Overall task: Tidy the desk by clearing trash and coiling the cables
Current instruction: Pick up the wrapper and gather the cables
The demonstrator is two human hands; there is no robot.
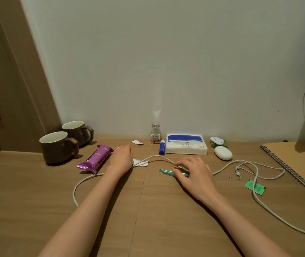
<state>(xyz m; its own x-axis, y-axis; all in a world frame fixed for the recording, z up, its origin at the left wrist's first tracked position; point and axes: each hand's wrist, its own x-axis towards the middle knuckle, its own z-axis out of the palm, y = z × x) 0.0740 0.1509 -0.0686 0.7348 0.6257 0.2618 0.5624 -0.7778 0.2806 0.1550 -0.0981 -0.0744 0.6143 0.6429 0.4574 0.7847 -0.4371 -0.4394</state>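
Observation:
A long white cable (156,156) snakes across the wooden desk (148,210), from a loop at the left (75,191) to the right edge. My left hand (122,156) lies over the cable, fingers stretched forward, with a white paper scrap (141,162) right beside it. My right hand (194,171) rests with loosely curved fingers touching the cable and its thumb on a teal pen-like item (164,171). A purple snack wrapper (96,158) lies left of my left hand. A green packet (255,187) sits under the cable at the right. Another paper scrap (137,142) lies farther back.
Two brown mugs (57,147) stand at the back left. Along the wall are a small bottle (155,133), a blue-and-white tube (162,147), a tissue pack (186,144) and a white case (223,153). A thin cord (238,171) and a spiral notebook (296,160) lie right.

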